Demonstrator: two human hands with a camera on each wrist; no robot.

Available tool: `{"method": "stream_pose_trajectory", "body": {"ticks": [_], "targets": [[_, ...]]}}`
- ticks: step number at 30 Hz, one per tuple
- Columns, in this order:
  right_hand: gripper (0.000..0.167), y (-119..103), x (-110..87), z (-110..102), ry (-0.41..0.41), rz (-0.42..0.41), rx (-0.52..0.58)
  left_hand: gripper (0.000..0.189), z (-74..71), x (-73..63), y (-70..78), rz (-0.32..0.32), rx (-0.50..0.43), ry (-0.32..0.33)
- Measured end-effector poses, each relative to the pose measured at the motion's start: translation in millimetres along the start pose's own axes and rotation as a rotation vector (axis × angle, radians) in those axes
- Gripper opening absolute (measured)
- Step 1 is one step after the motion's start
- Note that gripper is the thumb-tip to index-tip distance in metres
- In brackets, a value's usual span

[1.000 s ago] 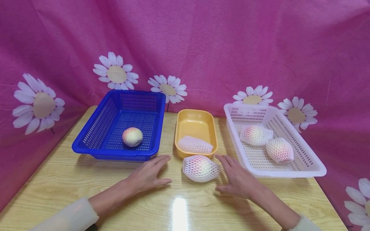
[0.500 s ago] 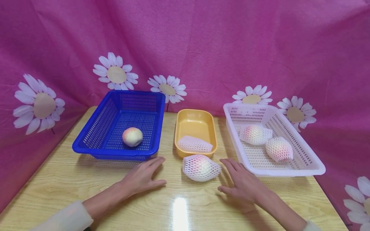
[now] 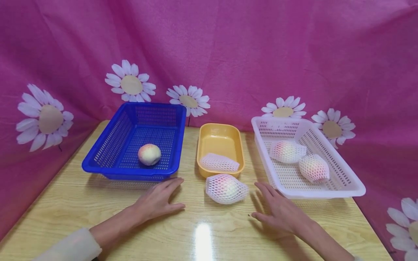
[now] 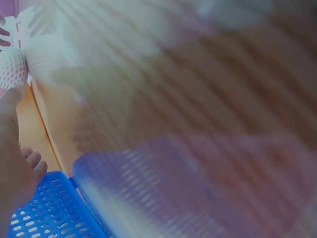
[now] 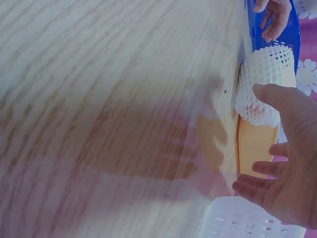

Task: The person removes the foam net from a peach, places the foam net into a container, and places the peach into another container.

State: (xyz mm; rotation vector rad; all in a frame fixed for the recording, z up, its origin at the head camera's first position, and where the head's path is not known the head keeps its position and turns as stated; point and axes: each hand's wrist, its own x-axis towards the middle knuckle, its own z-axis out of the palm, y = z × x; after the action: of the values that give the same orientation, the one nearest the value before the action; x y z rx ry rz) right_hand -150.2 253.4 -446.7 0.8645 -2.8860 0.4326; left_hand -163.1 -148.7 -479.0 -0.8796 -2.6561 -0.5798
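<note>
A peach in a white foam net (image 3: 226,189) lies on the table between my two hands, in front of the yellow tray (image 3: 219,135). My left hand (image 3: 156,201) is to its left, fingers spread, near the front of the blue basket (image 3: 130,173). On the other side my right hand (image 3: 281,209) has its fingers extended, apart from the netted peach, by the white basket's (image 3: 326,194) front corner. Neither hand holds anything. In the right wrist view the thumb of the right hand (image 5: 292,153) overlaps the foam net (image 5: 265,74).
One bare peach (image 3: 149,154) sits in the blue basket. Inside the yellow tray lies a loose foam net (image 3: 219,162). Two netted peaches, one at the left (image 3: 287,151) and one nearer (image 3: 314,168), are in the white basket. A pink flowered cloth (image 3: 228,54) hangs behind the table.
Both hands have drawn outward, away from the netted peach: the left one to the left, the right one to the right and slightly nearer. The peaches, baskets and tray stay in place.
</note>
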Motion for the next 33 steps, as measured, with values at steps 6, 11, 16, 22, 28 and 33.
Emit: {"method": "stream_pose_trajectory", "body": {"ticks": [6,11,16,22,28,33], "targets": [[0.087,-0.3,-0.8,0.0,0.004,0.007,0.023,0.075,0.4,1.6,0.4,0.011,0.013,-0.001],[0.089,-4.7,3.7,-1.3,-0.005,0.001,0.037,0.077,-0.3,5.5,3.3,0.011,-0.007,-0.008],[0.092,-8.4,9.1,-1.5,-0.002,-0.018,0.025,0.079,-1.1,10.1,7.2,0.010,-0.038,-0.034],[0.094,-12.1,17.1,-0.1,0.010,-0.063,0.030,0.078,-0.9,15.3,10.7,0.030,-0.046,-0.032],[0.096,-16.4,26.6,0.7,0.005,-0.071,0.038,0.078,1.9,24.0,13.6,0.086,-0.033,-0.002],[0.097,-18.3,32.5,2.1,0.008,-0.088,0.034,0.079,3.0,29.5,17.3,0.098,-0.035,0.003]]}}
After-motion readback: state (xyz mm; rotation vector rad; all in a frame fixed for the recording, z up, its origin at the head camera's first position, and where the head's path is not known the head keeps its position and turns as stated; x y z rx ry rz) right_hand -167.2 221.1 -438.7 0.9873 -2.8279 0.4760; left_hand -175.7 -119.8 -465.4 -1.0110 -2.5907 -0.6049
